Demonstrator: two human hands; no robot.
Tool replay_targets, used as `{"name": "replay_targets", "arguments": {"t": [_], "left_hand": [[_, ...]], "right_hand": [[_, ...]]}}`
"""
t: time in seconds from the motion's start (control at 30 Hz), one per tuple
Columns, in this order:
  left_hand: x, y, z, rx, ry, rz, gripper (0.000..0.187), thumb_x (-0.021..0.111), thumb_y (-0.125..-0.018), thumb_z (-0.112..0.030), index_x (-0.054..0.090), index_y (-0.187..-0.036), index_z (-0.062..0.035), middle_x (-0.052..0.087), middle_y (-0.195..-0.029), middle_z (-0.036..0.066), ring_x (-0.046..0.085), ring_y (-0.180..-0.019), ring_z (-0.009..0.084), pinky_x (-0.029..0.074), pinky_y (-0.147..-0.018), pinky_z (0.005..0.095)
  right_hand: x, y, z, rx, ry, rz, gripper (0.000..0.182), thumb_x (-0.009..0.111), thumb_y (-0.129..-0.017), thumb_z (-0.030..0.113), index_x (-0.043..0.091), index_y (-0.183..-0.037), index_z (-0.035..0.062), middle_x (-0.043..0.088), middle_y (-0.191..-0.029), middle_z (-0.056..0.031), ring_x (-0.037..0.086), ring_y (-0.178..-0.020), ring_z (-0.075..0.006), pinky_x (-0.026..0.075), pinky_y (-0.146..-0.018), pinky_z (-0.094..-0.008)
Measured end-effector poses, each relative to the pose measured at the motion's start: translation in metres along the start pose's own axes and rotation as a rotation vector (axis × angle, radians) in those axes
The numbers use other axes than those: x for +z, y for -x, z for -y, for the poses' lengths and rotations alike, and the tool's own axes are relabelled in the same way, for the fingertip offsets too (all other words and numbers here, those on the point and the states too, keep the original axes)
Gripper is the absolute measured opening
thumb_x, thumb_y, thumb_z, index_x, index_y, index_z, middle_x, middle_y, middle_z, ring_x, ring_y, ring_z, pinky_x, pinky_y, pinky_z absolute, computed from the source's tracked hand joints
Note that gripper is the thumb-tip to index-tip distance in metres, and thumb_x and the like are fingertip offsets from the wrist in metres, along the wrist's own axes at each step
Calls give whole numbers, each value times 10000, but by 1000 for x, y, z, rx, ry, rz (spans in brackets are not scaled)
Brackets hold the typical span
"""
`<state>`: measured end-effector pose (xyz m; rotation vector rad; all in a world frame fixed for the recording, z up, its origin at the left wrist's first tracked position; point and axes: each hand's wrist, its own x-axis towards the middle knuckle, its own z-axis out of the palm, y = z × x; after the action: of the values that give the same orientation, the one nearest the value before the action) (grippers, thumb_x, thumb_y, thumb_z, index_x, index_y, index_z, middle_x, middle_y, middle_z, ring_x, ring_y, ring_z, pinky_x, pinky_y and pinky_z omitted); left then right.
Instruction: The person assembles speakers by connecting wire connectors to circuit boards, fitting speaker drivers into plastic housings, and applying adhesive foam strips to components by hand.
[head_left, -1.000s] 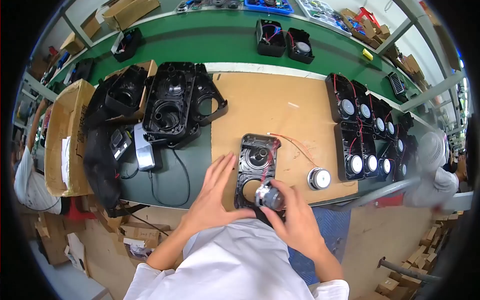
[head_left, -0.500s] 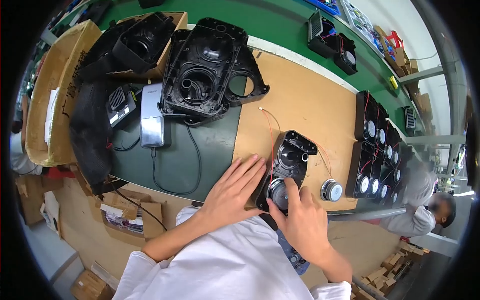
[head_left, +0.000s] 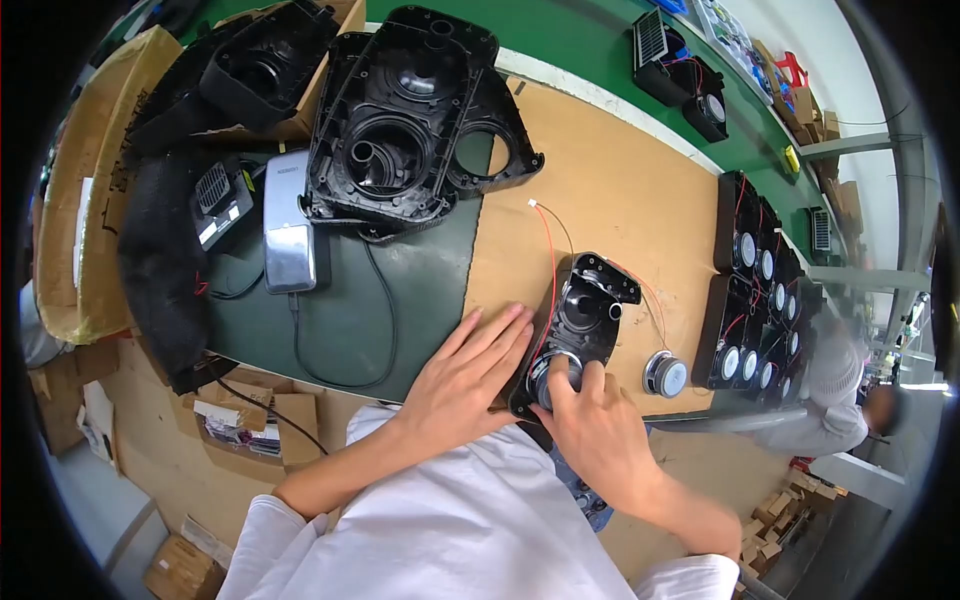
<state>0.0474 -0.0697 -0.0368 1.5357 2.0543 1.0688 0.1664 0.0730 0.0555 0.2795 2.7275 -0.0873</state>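
A black plastic speaker housing lies on the brown cardboard sheet in front of me. At its near end sits a round speaker driver, partly covered by my fingers. My right hand has its thumb at the driver's near edge and its index finger bent over the top. My left hand rests flat against the housing's left side, fingers stretched out, its thumb largely hidden. Red and dark wires run from the housing to a small white connector. A second driver lies to the right, joined by wires.
Black housings are stacked at the back left, near a silver device with a cable and a cardboard box. Several housings with drivers stand in rows on the right. Another person is at the far right.
The view has shifted slightly. My right index finger has moved onto the driver's middle and bent, and my right forearm has swung outward to the right. The left hand stays beside the housing.
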Motion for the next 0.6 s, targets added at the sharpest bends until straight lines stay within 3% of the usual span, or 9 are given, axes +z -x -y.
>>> {"name": "replay_targets", "arguments": {"t": [0.17, 0.27, 0.33, 0.43, 0.57, 0.6], "left_hand": [[3, 1, 1, 1, 1, -18, 930, 847, -693, -272, 447, -1443, 105, 402, -1578, 202, 318, -1510, 305, 246, -1240, 492], [5, 3, 1, -1, -28, -37, 868, 806, -761, -336, 469, -1439, 88, 453, -1550, 183, 381, -1477, 324, 300, -1203, 522], [6, 3, 0, 8, -33, -20, 950, 857, -685, -279, 442, -1446, 110, 405, -1571, 212, 314, -1511, 312, 249, -1238, 497], [8, 5, -2, 25, -39, -42, 974, 859, -682, -307, 432, -1450, 116, 393, -1577, 217, 312, -1512, 310, 251, -1236, 501], [8, 8, -5, 58, -56, -92, 989, 852, -715, -369, 413, -1451, 124, 411, -1565, 213, 309, -1499, 406, 287, -1207, 544], [3, 10, -8, 69, -94, -68, 1012, 847, -730, -397, 386, -1470, 116, 394, -1572, 215, 287, -1495, 444, 285, -1208, 543]], "right_hand": [[0, -4, 2, -21, 156, 31, 578, 725, -908, 374, 531, -1271, -30, 546, -888, -162, 649, -706, -269, 543, -568, -320], [5, -3, 3, -6, 170, 19, 587, 719, -912, 380, 517, -1283, -28, 545, -890, -163, 648, -701, -266, 541, -555, -323], [8, -3, 3, 4, 172, 13, 589, 713, -916, 386, 512, -1287, -26, 543, -890, -163, 647, -699, -268, 542, -556, -326], [12, 2, 5, 41, 200, -11, 597, 690, -929, 406, 506, -1302, -21, 553, -894, -175, 650, -696, -279, 547, -561, -342], [11, 4, 2, 6, 143, -197, 616, 678, -934, 423, 505, -1335, -11, 600, -885, -193, 683, -708, -315, 553, -558, -378], [4, 5, 0, 43, 62, -149, 596, 679, -927, 444, 524, -1300, 6, 607, -881, -189, 691, -706, -323, 559, -550, -388]]}}
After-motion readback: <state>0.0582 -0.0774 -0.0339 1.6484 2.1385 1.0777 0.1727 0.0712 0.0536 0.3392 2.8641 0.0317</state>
